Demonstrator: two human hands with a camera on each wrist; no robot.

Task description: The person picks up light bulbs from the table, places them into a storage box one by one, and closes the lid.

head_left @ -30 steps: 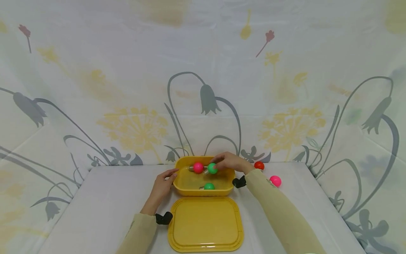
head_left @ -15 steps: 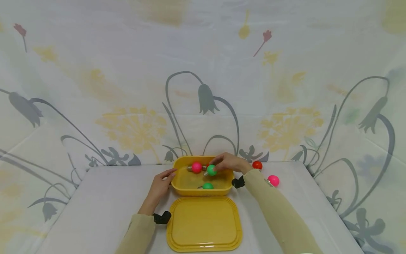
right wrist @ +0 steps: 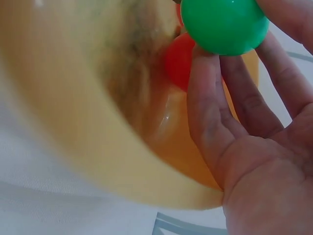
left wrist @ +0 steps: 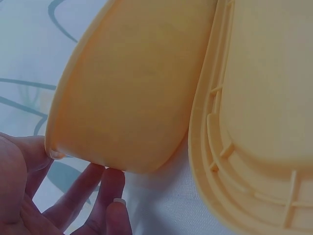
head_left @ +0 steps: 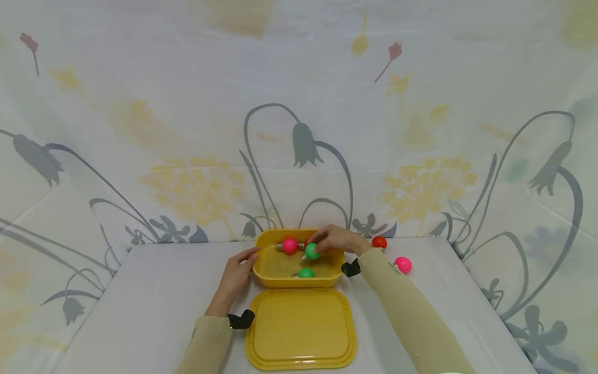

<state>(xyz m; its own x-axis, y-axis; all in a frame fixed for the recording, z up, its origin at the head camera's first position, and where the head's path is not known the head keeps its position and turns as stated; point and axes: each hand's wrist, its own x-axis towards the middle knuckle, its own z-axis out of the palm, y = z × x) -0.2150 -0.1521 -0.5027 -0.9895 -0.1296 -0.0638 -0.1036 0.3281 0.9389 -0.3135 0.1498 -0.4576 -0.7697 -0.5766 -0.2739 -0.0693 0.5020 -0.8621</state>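
Observation:
My right hand [head_left: 337, 239] reaches over the yellow box [head_left: 276, 282] and pinches a green light bulb [head_left: 311, 252] by its globe, its metal base tilted down to the left. In the right wrist view, thumb and fingers meet around that green globe, with a red bulb [right wrist: 179, 61] lying behind it in the box. Also in the box are a pink bulb [head_left: 290, 246] at the back and another green bulb [head_left: 306, 273] near the front wall. My left hand [head_left: 237, 270] touches the box's left end, fingertips [left wrist: 113, 177] against the outer wall and rim.
In front of the box lies its yellow lid [head_left: 301, 330]. To the right, on the white tabletop [head_left: 154, 301], are a red bulb [head_left: 379, 242] and a pink bulb [head_left: 403, 265], both beside the right forearm. A flower-printed cloth [head_left: 205, 104] hangs behind.
The green bulb in my right hand has sunk slightly toward the box's front, uncovering more of the red bulb behind it. My left hand stays at the box's left end.

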